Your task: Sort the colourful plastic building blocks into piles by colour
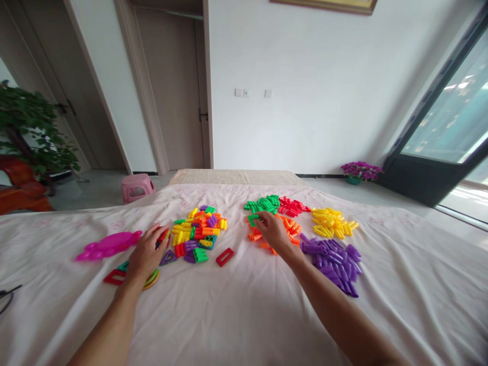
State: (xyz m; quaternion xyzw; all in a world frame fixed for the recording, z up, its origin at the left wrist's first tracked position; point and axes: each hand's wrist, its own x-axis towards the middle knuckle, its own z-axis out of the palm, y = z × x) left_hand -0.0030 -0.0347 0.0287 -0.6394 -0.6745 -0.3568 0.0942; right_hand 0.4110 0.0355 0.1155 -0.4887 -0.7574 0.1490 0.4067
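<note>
My left hand (147, 251) is curled around small red and yellow pieces at the left of the cloth. Beside it lie a magenta toy tray (110, 245), a red frame piece (115, 277) and a purple triangle (168, 257). My right hand (271, 230) pinches a green piece (252, 219) over the orange pile (290, 227). Around that hand are a green pile (263, 204), a red pile (293, 206), a yellow pile (332, 222) and a purple pile (335, 262). A mixed-colour pile (198, 230) sits between my hands, with a red rectangular frame (224, 256) near it.
A pale patterned cloth (236, 315) covers the surface. Beyond its left edge stand a pink stool (138, 188) and a leafy plant (32, 127). Magenta flowers (360, 171) are on the floor at the back right. A black cable (10, 292) lies at the far left.
</note>
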